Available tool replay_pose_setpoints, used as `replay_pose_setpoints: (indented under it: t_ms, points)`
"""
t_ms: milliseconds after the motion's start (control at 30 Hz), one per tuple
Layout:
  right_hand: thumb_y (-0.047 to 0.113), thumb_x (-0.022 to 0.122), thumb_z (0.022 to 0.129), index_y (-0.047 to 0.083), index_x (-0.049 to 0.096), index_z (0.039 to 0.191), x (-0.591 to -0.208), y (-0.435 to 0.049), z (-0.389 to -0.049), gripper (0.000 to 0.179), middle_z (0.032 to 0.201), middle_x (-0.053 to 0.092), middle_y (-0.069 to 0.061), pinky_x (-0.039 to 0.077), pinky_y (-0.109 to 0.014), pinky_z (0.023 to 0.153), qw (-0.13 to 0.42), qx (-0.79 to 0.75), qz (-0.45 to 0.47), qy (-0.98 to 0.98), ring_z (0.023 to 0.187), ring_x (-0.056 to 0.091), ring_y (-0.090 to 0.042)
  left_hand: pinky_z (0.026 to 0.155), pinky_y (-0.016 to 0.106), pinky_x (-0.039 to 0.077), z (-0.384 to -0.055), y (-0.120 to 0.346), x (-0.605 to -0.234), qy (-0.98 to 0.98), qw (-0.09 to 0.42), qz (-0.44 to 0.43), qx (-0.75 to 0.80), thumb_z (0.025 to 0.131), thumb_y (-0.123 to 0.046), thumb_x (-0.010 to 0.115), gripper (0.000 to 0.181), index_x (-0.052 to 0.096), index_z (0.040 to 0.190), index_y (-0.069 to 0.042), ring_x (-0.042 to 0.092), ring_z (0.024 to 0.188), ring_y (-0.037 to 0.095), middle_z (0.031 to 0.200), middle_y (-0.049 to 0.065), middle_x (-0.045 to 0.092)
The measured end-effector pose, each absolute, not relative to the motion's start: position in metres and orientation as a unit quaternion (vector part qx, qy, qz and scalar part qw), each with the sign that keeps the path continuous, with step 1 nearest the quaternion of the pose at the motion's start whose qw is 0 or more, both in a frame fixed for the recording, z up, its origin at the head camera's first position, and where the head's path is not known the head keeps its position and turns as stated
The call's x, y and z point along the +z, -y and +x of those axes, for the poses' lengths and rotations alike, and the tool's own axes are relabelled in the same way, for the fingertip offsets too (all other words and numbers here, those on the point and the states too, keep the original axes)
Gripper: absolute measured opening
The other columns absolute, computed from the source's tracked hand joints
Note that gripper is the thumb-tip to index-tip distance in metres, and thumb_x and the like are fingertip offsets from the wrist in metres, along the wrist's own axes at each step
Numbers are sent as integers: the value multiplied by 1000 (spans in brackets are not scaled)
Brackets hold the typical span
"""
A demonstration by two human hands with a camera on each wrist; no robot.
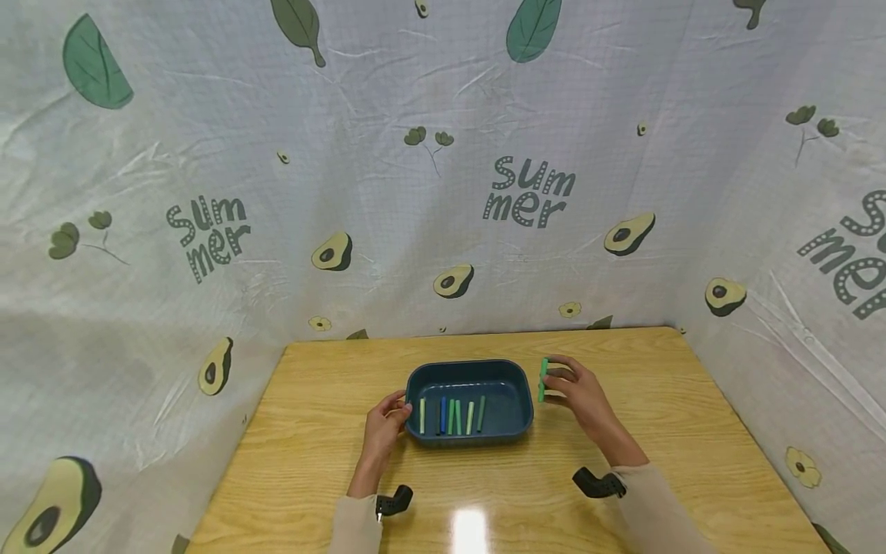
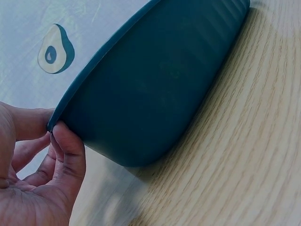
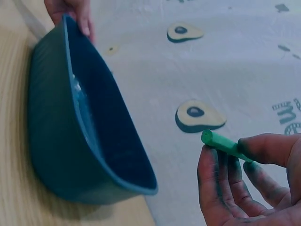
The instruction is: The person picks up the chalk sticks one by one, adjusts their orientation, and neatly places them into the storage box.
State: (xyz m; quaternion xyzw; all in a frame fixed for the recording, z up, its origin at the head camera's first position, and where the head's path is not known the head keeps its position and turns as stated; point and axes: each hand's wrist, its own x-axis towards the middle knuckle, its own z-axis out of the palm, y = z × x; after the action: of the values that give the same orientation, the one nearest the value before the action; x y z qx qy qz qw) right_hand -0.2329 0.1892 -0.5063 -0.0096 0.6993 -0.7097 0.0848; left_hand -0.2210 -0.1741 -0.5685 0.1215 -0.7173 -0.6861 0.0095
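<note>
A dark blue plastic tub [image 1: 511, 404] stands on the table, and several chalk sticks [image 1: 457, 417] in greens, blue, pale yellow and a dark shade lie in a row inside it. At its left end my left hand [image 1: 382, 428] pinches the rim between thumb and fingers, as the left wrist view shows up close. To the right of the tub, my right hand [image 1: 580, 391] holds a bright green chalk stick [image 3: 220, 142] between thumb and fingertips, apart from the tub. Dark greenish smudges mark the right fingertips. The tub's contents are hidden in both wrist views.
The wooden table [image 1: 311, 385] reaches back to a hanging cloth [image 1: 388, 192] printed with avocados, leaves and lettering, which also encloses both sides. Black wrist devices [image 1: 599, 484] are worn over both sleeves. Bright glare shows on the table's front part.
</note>
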Motion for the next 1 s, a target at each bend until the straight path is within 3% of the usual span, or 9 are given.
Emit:
replay_pose_setpoints:
  t_ms: [267,567,833,1000]
  points:
    - [12,61,96,6,42,141,-500,-167,-236,49,116,59,-12,50,-55,94,119,-716,-25,-687,92,64,-15,66,25,49,-222,174,-568,721,5,121,-683,94,-8,63,37,59,131,-1,57,83,16,101,6,57]
    - [9,59,97,5,39,144,-502,-145,-241,51,115,60,-9,56,-45,88,163,-714,-21,-681,93,65,-16,66,25,49,-221,174,-567,719,3,123,-684,94,-8,63,37,60,131,-1,56,80,12,102,9,57]
    - [9,58,97,0,39,143,-502,-127,-245,50,120,58,-21,54,-51,91,181,-711,-5,-679,92,67,-18,66,26,49,-220,174,-567,720,5,116,-684,95,-8,62,38,59,131,-1,56,81,14,101,7,57]
    - [6,59,96,-1,42,141,-507,-116,-249,49,116,59,-21,53,-52,92,185,-714,6,-675,92,66,-20,67,26,49,-220,174,-568,724,3,116,-680,95,-8,62,38,58,133,-2,56,83,13,102,7,57]
